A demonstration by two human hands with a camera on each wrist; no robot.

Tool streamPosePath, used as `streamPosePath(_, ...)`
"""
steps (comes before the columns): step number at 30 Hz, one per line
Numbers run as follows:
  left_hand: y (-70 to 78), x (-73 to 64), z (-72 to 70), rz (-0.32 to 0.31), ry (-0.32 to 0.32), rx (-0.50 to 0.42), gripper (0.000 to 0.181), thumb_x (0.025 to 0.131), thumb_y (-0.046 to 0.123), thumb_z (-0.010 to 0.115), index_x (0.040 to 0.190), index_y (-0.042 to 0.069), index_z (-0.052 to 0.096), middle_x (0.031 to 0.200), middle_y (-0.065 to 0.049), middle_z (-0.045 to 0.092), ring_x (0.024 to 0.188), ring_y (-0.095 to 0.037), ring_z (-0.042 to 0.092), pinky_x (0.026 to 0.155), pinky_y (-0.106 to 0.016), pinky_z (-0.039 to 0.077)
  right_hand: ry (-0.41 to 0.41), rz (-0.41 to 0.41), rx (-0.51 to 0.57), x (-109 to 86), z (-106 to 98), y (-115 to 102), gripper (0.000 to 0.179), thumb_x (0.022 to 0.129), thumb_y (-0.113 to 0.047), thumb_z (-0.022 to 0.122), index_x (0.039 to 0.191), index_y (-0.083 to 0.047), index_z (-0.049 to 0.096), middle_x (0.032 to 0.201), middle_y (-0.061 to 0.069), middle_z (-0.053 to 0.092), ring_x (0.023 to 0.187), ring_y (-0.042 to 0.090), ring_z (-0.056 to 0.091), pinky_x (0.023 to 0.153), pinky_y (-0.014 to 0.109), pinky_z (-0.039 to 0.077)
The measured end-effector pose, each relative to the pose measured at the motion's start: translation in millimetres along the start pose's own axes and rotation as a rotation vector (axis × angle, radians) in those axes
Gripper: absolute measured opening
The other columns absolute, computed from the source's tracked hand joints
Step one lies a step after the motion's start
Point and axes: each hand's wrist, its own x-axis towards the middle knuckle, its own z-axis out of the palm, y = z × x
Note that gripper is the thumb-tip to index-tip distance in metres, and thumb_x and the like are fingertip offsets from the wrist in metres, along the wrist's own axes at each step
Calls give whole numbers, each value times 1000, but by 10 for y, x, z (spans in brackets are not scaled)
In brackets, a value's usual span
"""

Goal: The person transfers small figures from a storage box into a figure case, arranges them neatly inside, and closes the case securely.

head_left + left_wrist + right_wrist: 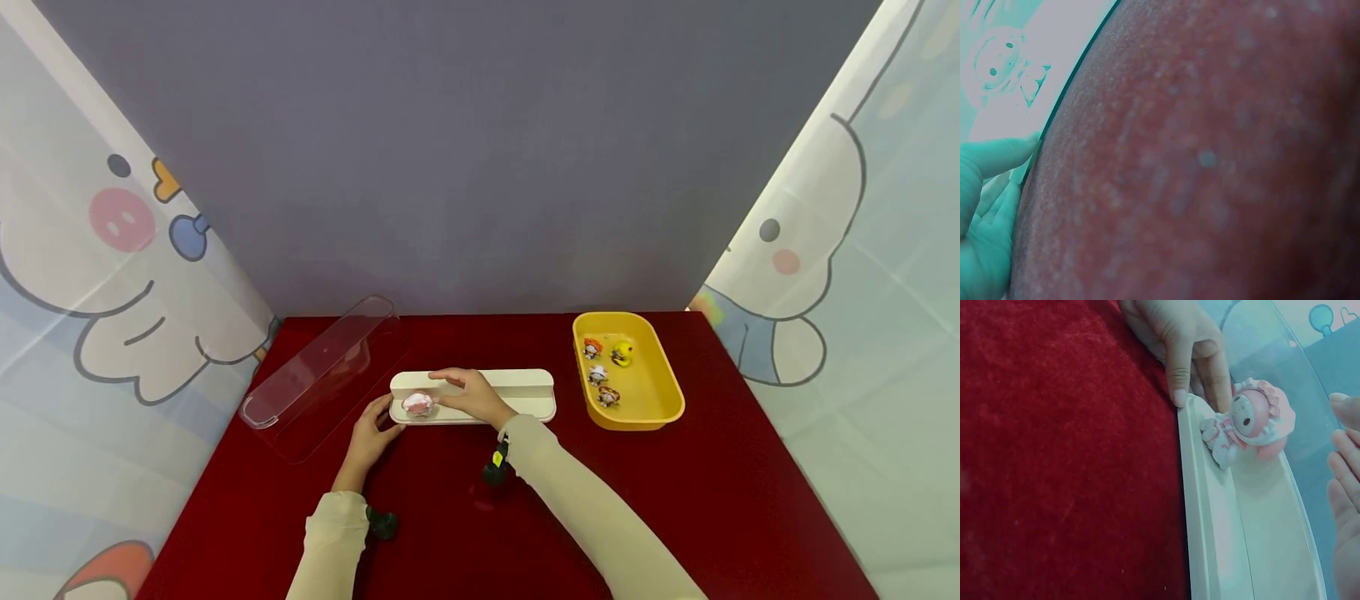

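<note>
A small pink-and-white figurine (417, 405) sits upright at the left end of a long cream stepped display base (525, 406). In the right wrist view the figurine (1254, 419) shows a round face under a pink frilled hood. My left hand (367, 437) grips the left end of the base, thumb at the front corner and fingers round the end. Just right of the figurine, my right hand (474, 397) hovers over the base; in the right wrist view its fingers (1346, 469) look straight and apart from the figurine.
A clear plastic cover (322, 367) lies slantwise on the red cloth (442, 533) at the left. On the right stands a yellow tray (648, 379) with several small figurines in it. A grey wall (480, 167) rises behind, with cartoon-printed curtains (810, 250) at both sides.
</note>
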Motion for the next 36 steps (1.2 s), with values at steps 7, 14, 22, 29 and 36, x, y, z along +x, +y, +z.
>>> streamPosePath(7,247,-61,-45,1,-25,-51,63,79,-13,67,135,-15,38,139,-34,33,128,-48,36,106,-49,37,19,-1,17,-149,-146,-139,42,84,2,68,123,10,56,128,22,56,123,34,49,109,39,39)
streamPosePath(14,244,-54,-32,-7,-16,-53,63,78,-14,68,135,-15,39,139,-33,35,127,-47,37,106,-49,37,26,18,43,-308,-303,-308,44,85,1,66,125,14,52,129,27,53,124,37,47,109,42,38)
streamPosePath(22,33,6,-10,0,-8,-32,65,79,-8,70,136,-11,40,140,-29,36,128,-44,39,106,-45,38,64,1,21,-441,-423,-278,43,87,-1,65,125,13,52,129,28,53,123,39,47,108,46,38)
streamPosePath(29,349,-71,-52,8,-19,-56,63,77,-16,66,133,-18,38,138,-36,34,126,-50,37,105,-51,37,135,4,-1,-560,-560,-230,41,86,1,65,124,13,53,127,28,54,122,39,49,108,46,38)
streamPosePath(36,419,-102,-61,-14,-33,-22,62,80,-13,65,135,-16,37,140,-35,33,127,-49,36,106,-50,36,194,3,5,-672,-726,-205,41,86,4,64,124,14,53,126,28,55,120,41,49,107,47,39)
